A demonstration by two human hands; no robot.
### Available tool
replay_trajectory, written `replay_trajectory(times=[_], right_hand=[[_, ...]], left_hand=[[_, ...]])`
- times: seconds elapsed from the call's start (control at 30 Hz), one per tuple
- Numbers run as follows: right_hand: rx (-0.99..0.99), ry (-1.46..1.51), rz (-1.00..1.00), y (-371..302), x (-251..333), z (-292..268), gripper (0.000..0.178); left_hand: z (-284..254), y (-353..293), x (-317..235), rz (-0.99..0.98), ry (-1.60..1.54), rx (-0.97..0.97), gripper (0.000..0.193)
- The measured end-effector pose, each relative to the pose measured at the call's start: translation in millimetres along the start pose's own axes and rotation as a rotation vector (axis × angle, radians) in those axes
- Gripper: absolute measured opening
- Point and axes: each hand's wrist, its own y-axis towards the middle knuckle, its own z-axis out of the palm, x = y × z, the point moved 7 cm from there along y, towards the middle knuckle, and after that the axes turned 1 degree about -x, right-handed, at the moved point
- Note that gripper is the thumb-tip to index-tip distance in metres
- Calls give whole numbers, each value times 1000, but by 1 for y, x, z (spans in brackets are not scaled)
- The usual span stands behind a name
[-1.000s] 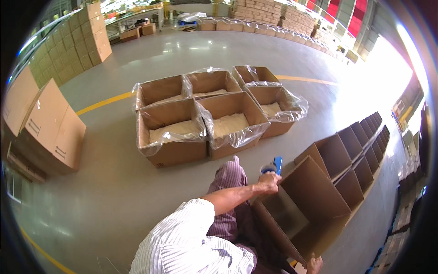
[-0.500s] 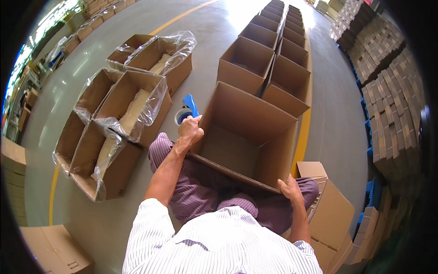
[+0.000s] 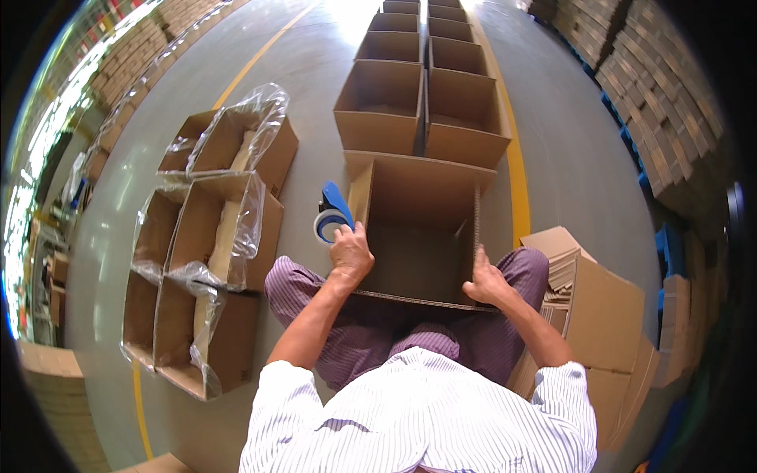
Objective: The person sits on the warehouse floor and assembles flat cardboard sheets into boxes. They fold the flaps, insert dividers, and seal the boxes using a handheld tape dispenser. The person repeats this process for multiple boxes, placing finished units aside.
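Observation:
An open cardboard box point(image 3: 422, 185) stands between my knees, its top facing up and its inside in shadow. My left hand point(image 3: 352, 254) is closed round a tape dispenser point(image 3: 334, 206) with a blue handle and a roll of tape. The dispenser is just outside the box's left side, and that hand's knuckles lie against the near left corner. At the near right corner, my right hand point(image 3: 484, 279) grips the box's side wall, thumb along the edge. The dispenser's grip is hidden by my fingers.
Two rows of open cardboard boxes point(image 3: 384, 83) run away ahead. Plastic-lined boxes point(image 3: 213, 229) stand on the left. Flattened cardboard sheets point(image 3: 603, 315) lean by my right knee. Beyond a yellow floor line point(image 3: 516, 185), stacked cardboard point(image 3: 658, 94) rests on blue pallets.
The box has turned to sit squarer before me, lining up with the rows. My right hand has shifted from its near corner onto the right wall. My left hand keeps the tape dispenser.

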Motion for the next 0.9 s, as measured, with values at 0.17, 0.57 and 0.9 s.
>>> replay_trajectory(times=[0.17, 0.57, 0.9], right_hand=[[137, -206, -218, 43, 21, 28, 127], [-143, -474, -638, 96, 14, 60, 105], [-113, -495, -1162, 121, 91, 99, 82]], left_hand=[[26, 2, -31, 245, -115, 255, 77], [108, 9, -6, 283, -245, 762, 54], [149, 6, 26, 401, -404, 454, 27]])
